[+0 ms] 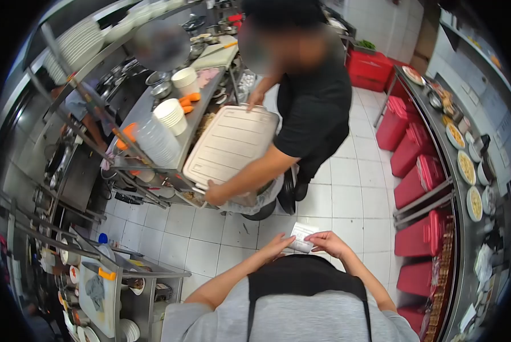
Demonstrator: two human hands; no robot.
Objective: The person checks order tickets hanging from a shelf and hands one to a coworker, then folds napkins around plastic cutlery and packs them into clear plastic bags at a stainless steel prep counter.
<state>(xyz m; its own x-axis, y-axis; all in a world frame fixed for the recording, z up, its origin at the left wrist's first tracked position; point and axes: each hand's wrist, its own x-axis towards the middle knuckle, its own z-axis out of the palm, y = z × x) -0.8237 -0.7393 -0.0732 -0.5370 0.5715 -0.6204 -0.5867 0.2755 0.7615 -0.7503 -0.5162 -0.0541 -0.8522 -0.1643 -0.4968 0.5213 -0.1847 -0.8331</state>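
Note:
A small white printed paper slip (302,235) is held in front of my apron, its print too small to read. My left hand (276,247) pinches its left edge. On the other side, the fingers of my right hand (330,244) are closed on its right edge. Ahead of me a co-worker in a black shirt grips a large beige plastic lid or lidded bin (232,142) with both hands, tilted beside the steel counter. Below it is a bin with a clear liner (267,199), partly hidden.
Stacked white tubs (171,116) and clear containers (153,139) stand on the left counter. A cutting board (98,296) lies on a lower-left cart. Red bins (410,149) line the right, under a steel counter with plates of food (466,167). White floor tiles (346,196) lie between.

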